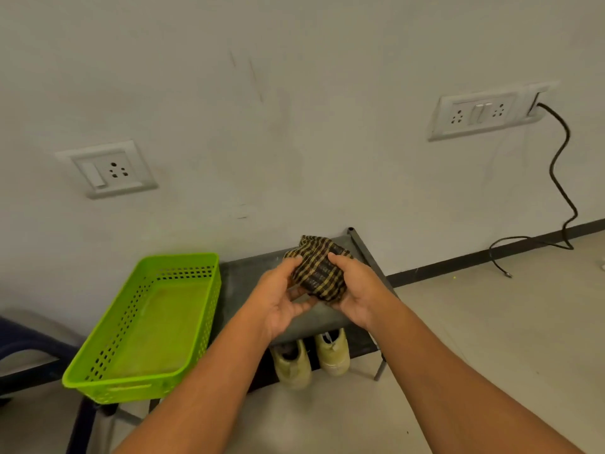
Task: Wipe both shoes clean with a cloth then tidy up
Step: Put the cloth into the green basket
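Above the shoe rack (248,276), your left hand (278,299) and right hand (357,290) are both gripping the bunched checked cloth (319,267), probably readying it before lifting the shoes (332,353) from below.

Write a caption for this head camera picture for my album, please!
The left hand and right hand hold a checked cloth above a grey rack, pale shoes beneath, green basket beside.

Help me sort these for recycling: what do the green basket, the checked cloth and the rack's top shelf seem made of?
Green basket: moulded plastic, slightly glossy, with grid holes in its walls. Checked cloth: soft woven fabric, since it bunches and folds. Rack's top shelf: probably painted metal, dull dark grey with a tubular corner post, though coated board is possible.
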